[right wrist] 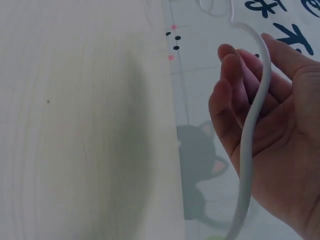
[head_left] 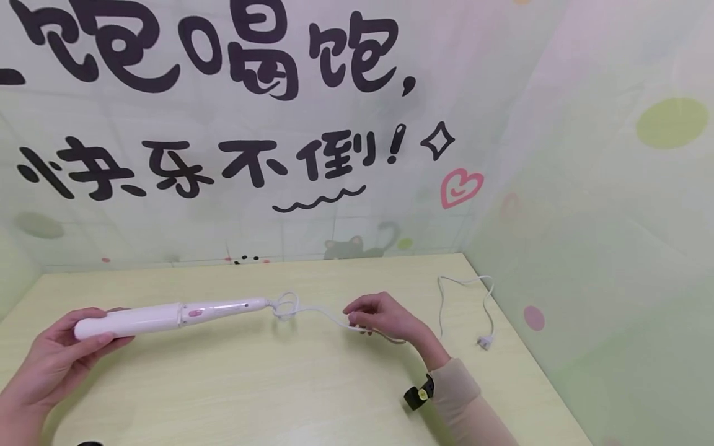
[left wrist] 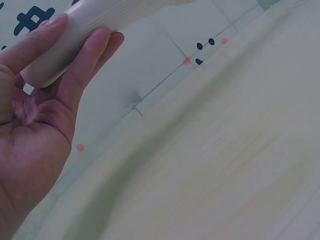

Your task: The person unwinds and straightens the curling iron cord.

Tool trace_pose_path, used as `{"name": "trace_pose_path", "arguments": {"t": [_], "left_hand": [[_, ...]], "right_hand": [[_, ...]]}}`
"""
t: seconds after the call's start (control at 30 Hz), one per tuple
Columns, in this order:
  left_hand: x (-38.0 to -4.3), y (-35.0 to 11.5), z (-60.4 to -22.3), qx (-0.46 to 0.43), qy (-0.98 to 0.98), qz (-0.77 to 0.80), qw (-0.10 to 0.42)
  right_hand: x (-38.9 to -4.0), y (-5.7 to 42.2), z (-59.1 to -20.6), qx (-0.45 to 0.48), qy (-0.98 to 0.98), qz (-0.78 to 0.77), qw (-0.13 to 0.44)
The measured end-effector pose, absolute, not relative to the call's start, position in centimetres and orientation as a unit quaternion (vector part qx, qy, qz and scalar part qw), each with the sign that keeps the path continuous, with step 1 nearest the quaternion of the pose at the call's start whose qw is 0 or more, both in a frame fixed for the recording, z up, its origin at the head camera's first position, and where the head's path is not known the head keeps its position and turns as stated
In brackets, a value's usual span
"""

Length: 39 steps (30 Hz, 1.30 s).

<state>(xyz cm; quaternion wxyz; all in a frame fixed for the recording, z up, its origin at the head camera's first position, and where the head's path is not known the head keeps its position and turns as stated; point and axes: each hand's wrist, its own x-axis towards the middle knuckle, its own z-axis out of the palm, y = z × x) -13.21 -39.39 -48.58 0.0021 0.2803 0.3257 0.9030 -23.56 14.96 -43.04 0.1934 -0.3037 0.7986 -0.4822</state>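
Note:
My left hand [head_left: 69,347] grips the wide end of a white hair straightener [head_left: 223,308] with a pink switch, holding it above the table. In the left wrist view, thumb and fingers lie on opposite sides of its barrel [left wrist: 100,20]. A white cord [head_left: 320,311] leaves the narrow end, forms a small loop there and runs right to my right hand [head_left: 385,319]. In the right wrist view, the cord [right wrist: 248,135] passes in front of the palm, between thumb and fingers. The fingers are loosely bent, with no pinch on the cord visible.
The cord's far part lies on the pale wooden table [head_left: 268,384] at right, ending in a two-pin plug [head_left: 485,341] near the right edge. A printed wall [head_left: 334,229] stands behind, another on the right. A black band with a device [head_left: 417,395] is on my right wrist.

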Motion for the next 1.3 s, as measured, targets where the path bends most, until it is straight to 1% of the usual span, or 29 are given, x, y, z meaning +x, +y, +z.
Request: {"name": "trace_pose_path", "arguments": {"t": [0.13, 0.37, 0.63, 0.93, 1.17, 1.3], "left_hand": [[-13.2, -39.1, -48.5, 0.278, 0.331, 0.902, 0.003], [-13.3, -38.7, -48.5, 0.289, 0.339, 0.895, 0.007], [-13.2, -38.4, -48.4, 0.276, 0.352, 0.894, 0.0], [-13.3, -38.4, -48.2, 0.283, 0.351, 0.893, -0.007], [-13.1, -38.3, -47.9, 0.3, 0.349, 0.888, -0.014], [-13.0, -38.8, -48.0, 0.311, 0.337, 0.889, -0.014]], "right_hand": [[-23.4, 13.5, -43.4, -0.309, 0.783, -0.495, 0.213], [-22.7, 10.7, -44.4, -0.304, 0.77, -0.517, 0.218], [-21.6, 8.3, -44.8, -0.311, 0.738, -0.547, 0.243], [-20.9, 7.5, -45.1, -0.27, 0.756, -0.555, 0.217], [-20.9, 7.9, -45.3, -0.259, 0.789, -0.532, 0.166], [-21.2, 8.5, -45.1, -0.257, 0.794, -0.527, 0.157]]}}
